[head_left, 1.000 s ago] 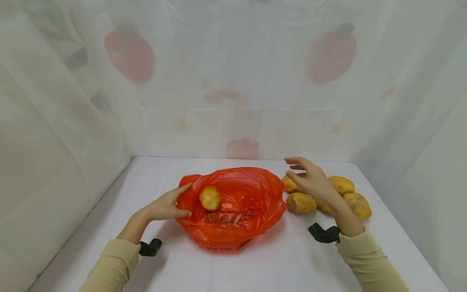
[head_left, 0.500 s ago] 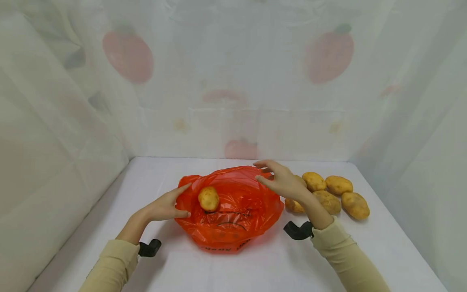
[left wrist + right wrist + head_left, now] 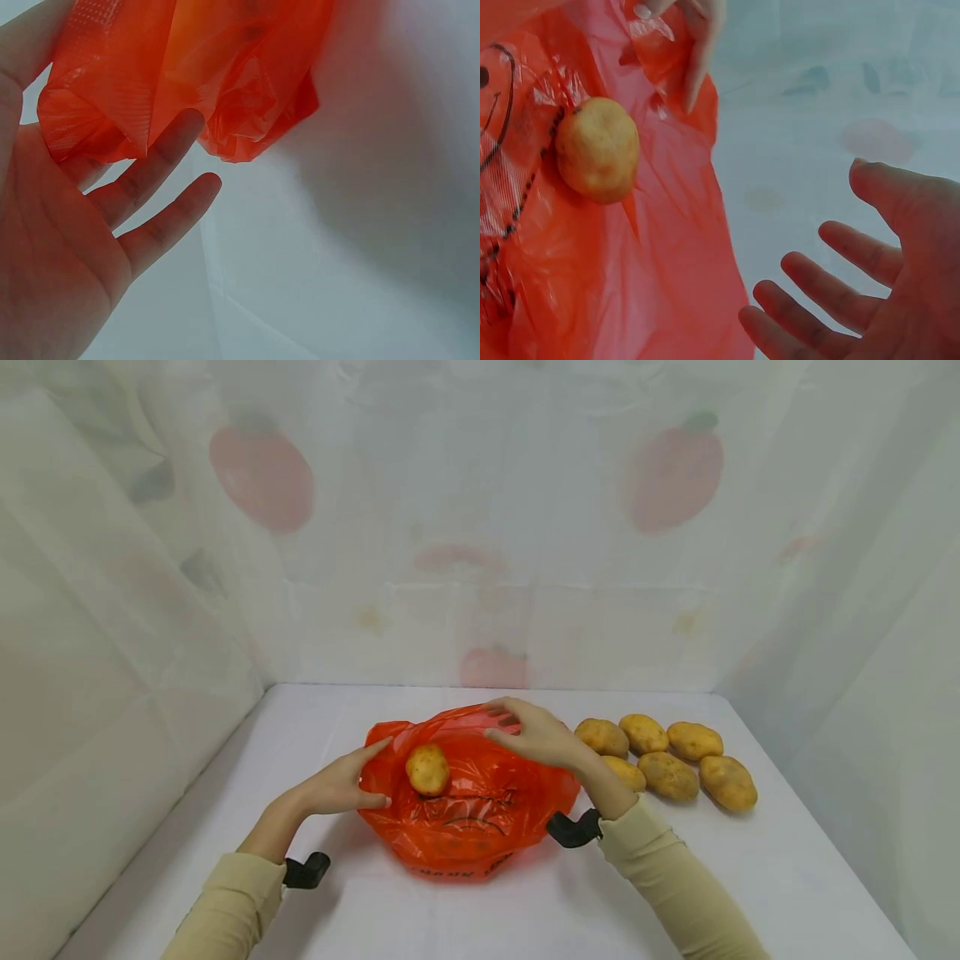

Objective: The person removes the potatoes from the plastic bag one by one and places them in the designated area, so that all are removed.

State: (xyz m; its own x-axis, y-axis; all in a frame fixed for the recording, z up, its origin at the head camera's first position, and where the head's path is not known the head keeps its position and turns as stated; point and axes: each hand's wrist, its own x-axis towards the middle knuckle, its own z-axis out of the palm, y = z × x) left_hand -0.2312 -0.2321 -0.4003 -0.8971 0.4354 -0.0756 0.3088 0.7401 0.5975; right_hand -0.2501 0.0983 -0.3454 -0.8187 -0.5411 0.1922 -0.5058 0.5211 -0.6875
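Observation:
A red plastic bag point(image 3: 480, 850) with black print lies with its mouth spread wide on the table. One yellow potato point(image 3: 427, 770) rests inside, toward its left side. At the bag's left rim is my left hand point(image 3: 336, 787), thumb and forefinger spread over the film. In the left wrist view, the other fingers point(image 3: 169, 229) of that hand extend fairly straight along the outside of the bag. My right hand point(image 3: 536, 737) hovers over the right part of the mouth. Its fingers point(image 3: 832, 292) are spread and relaxed, and it holds nothing.
Several potatoes point(image 3: 670, 777) lie grouped on the white table point(image 3: 465, 927) to the right of the bag. Pale fabric walls point(image 3: 480, 527) with fruit prints stand behind and at both sides. A black mount point(image 3: 576, 828) sticks out from the right wrist.
My right hand has moved left from above the potatoes to above the bag, with nothing in it, and the potatoes behind it show more fully. The left hand keeps its place at the rim.

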